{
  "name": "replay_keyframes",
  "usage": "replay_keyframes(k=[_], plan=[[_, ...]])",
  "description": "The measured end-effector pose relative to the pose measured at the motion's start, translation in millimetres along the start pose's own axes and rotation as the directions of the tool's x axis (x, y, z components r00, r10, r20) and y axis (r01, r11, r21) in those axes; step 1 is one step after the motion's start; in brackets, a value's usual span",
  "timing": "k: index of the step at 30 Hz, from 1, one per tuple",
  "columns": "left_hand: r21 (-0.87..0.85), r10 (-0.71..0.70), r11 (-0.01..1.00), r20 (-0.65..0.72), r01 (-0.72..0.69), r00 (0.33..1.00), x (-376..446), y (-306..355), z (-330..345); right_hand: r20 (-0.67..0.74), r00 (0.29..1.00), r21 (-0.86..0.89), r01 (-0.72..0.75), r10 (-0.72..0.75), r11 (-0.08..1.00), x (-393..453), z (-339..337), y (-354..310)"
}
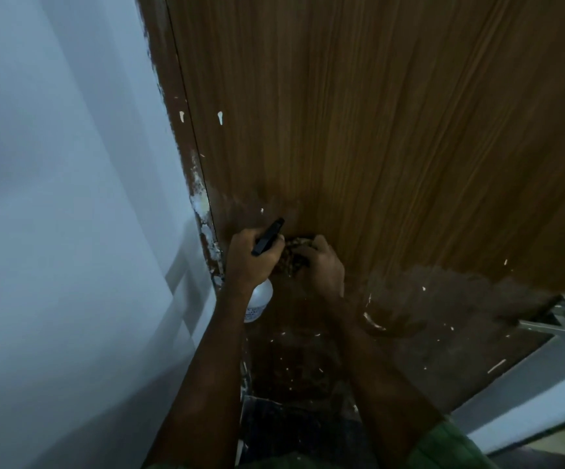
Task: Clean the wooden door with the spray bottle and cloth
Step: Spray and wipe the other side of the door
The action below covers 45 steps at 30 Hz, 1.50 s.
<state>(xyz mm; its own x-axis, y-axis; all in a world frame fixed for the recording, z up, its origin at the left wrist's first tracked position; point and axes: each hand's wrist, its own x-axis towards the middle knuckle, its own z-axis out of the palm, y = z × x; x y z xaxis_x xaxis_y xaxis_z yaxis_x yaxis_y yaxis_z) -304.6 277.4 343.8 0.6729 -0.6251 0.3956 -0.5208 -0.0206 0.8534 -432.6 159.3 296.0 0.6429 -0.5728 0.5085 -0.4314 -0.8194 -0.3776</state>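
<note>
**Wooden door, lower section, with cleaning items in hand**

Writing: faint dark print on the spray bottle's label, too blurred to read. No other legible marks.

1. Wooden door (359, 113): brown, vertical grain, fills the centre and right of the view. Pale paint flecks and drips scattered over it, densest along the left edge. The lower part is darker and looks damp, with more flecks.

2. Wall (54, 198): pale grey-blue, plain, takes up the whole left side and meets the door frame.

3. Door frame (172, 106): narrow dark brown strip between wall and door, with white chipped patches lower down.

4. Metal frame (545, 328): silver-grey bars at the far right, beside the door's lower corner.

5. Green sleeve (443, 445): on the right arm, at the bottom edge.

6. Left hand (247, 258): arm stretched forward from the bottom, fingers wrapped round the neck of the spray bottle (259, 299), against the door's left edge. The bottle's white body hangs below the hand; its black trigger head sticks up above the knuckles, pointing at the door.

7. Right hand (321, 262): just right of the left hand, almost touching it, fingers curled over the cloth (289, 257) and pushing it against the door.

8. Cloth: dark, mottled, bunched, mostly hidden between the two hands.
</note>
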Motion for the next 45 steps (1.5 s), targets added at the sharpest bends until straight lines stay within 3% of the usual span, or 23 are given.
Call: replay_keyframes(k=[2, 4, 6, 8, 11, 13, 16, 19, 22, 24, 26, 28, 29, 31, 34, 36, 37, 40, 42, 45], plan=[[0.0, -0.003, 1.0, -0.002, 0.003, 1.0, -4.6, -3.0, -3.6, -0.205, 0.978, 0.088, -0.027, 0.045, 0.996, 7.4, -13.4, -18.4], [0.019, -0.007, 1.0, -0.007, 0.007, 1.0, -8.2, -6.0, -7.3, -0.44, 0.89, 0.196, -0.038, 0.122, 0.98, 29.8, -35.3, -37.4], [0.036, -0.015, 0.999, -0.004, 0.015, 1.0, -11.9, -12.5, -9.4, -0.551, 0.824, 0.242, 0.005, 0.133, 0.97, 49.0, -50.1, -46.5], [0.031, -0.037, 0.999, 0.005, 0.037, 0.999, -13.6, -18.5, -11.7, -0.501, 0.865, 0.16, 0.086, 0.006, 0.983, 53.1, -45.4, -40.2], [0.007, -0.052, 0.999, -0.014, 0.052, 0.999, -11.1, -20.5, -17.8, -0.156, 0.96, -0.042, 0.23, -0.234, 0.972, 33.6, -17.0, -21.6], [0.02, -0.03, 0.999, -0.029, 0.031, 0.999, -10.9, -19.6, -19.8, -0.029, 0.97, -0.026, 0.242, -0.243, 0.97, 25.0, -2.4, -20.2], [0.008, -0.048, 0.999, -0.033, 0.049, 0.998, -14.1, -23.3, -20.1, -0.15, 0.986, 0.111, 0.086, -0.069, 0.99, 24.5, -4.1, -38.5], [0.01, -0.122, 0.992, -0.079, 0.123, 0.989, -15.2, -30.8, -17.4, -0.414, 0.907, 0.26, 0.038, 0.076, 0.965, 46.3, -30.9, -61.9], [0.027, -0.148, 0.988, -0.123, 0.153, 0.981, -17.4, -35.3, -15.9, -0.485, 0.873, 0.215, 0.062, 0.052, 0.975, 66.7, -47.3, -73.6], [0.008, -0.125, 0.992, -0.123, 0.127, 0.985, -14.4, -32.7, -20.9, -0.394, 0.918, 0.138, 0.108, -0.045, 0.985, 67.1, -35.6, -70.0], [0.009, -0.072, 0.997, -0.138, 0.074, 0.988, -10.9, -29.5, -25.2, -0.153, 0.981, 0.083, 0.133, -0.119, 0.988, 54.2, -5.6, -61.5], [0.012, -0.029, 0.999, -0.152, 0.032, 0.988, -8.7, -29.2, -27.9, 0.108, 0.966, -0.021, 0.237, -0.233, 0.971, 34.7, 23.3, -57.2], [0.009, -0.012, 1.0, -0.16, 0.013, 0.987, -8.2, -29.1, -29.5, 0.128, 0.95, -0.04, 0.291, -0.284, 0.956, 28.7, 32.9, -55.9], [-0.004, 0.014, 1.0, -0.172, -0.015, 0.985, -8.8, -29.2, -33.5, 0.087, 0.951, -0.011, 0.298, -0.296, 0.954, 29.0, 35.6, -60.3], [-0.005, 0.014, 1.0, -0.199, -0.015, 0.98, -9.1, -30.7, -37.2, -0.224, 0.956, 0.024, 0.198, -0.188, 0.98, 55.6, 25.7, -69.6], [-0.014, -0.01, 1.0, -0.228, 0.007, 0.974, -10.2, -32.2, -37.9, -0.303, 0.932, -0.014, 0.203, -0.198, 0.979, 66.0, 18.0, -74.9], [-0.023, -0.029, 0.999, -0.241, 0.024, 0.97, -9.8, -33.5, -38.6, -0.269, 0.928, -0.058, 0.253, -0.259, 0.966, 65.5, 20.2, -74.9], [-0.019, -0.046, 0.999, -0.251, 0.042, 0.967, -5.8, -37.1, -42.6, 0.009, 0.911, -0.026, 0.412, -0.412, 0.911, 44.0, 43.6, -72.2], [-0.017, -0.041, 0.999, -0.259, 0.038, 0.965, -2.4, -35.6, -45.3, 0.08, 0.884, -0.082, 0.466, -0.461, 0.881, 38.7, 55.9, -71.5], [-0.022, -0.021, 1.0, -0.299, 0.015, 0.954, 2.4, -30.6, -48.7, -0.064, 0.944, 0.039, 0.325, -0.323, 0.945, 59.3, 41.9, -89.6]])
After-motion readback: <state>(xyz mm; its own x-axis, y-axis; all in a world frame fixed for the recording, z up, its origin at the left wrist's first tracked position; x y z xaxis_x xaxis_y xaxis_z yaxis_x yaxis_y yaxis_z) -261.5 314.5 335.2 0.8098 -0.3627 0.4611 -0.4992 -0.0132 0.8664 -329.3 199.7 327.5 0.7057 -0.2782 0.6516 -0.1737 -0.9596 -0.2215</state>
